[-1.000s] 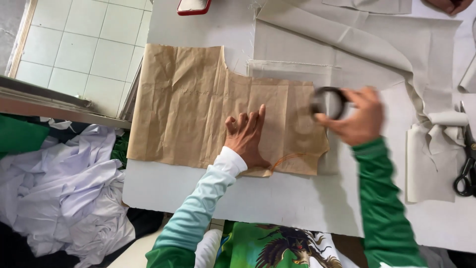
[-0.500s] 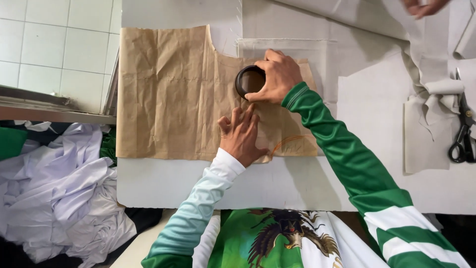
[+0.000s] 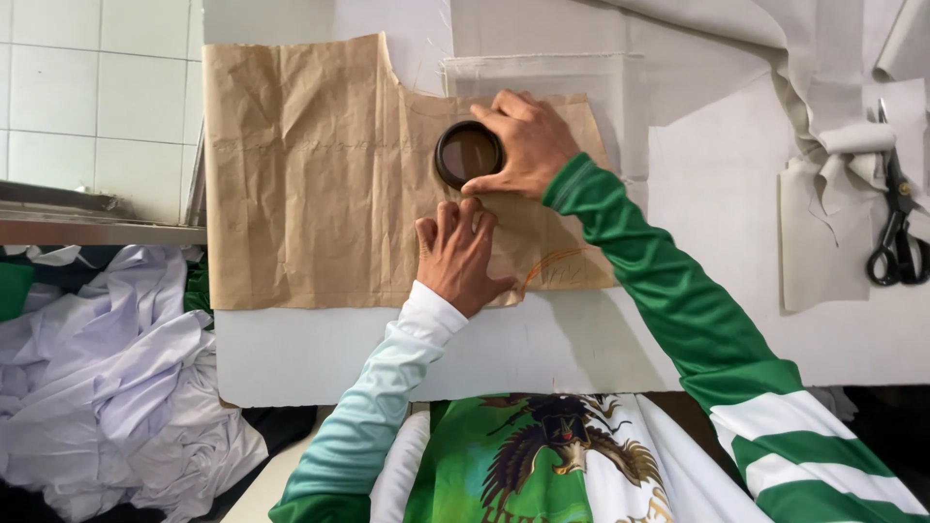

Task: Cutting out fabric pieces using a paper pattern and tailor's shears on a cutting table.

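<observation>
Right hand (image 3: pixel 528 145) grips dark round weight (image 3: pixel 469 153); left hand (image 3: pixel 459 254) flat on brown paper pattern (image 3: pixel 310 174).

A big white desk (image 3: pixel 320 358) is filling most of the view. Soft, even light is falling on it. On the left, a floor (image 3: pixel 87 97) of pale square tiles is showing, with a grey metal bar (image 3: pixel 97 230) lying across it. Below the bar, a heap of white cloth (image 3: pixel 107 387) is sitting beside the desk. Pale grey cloth (image 3: pixel 775 48) is lying across the top right of the desk.
</observation>
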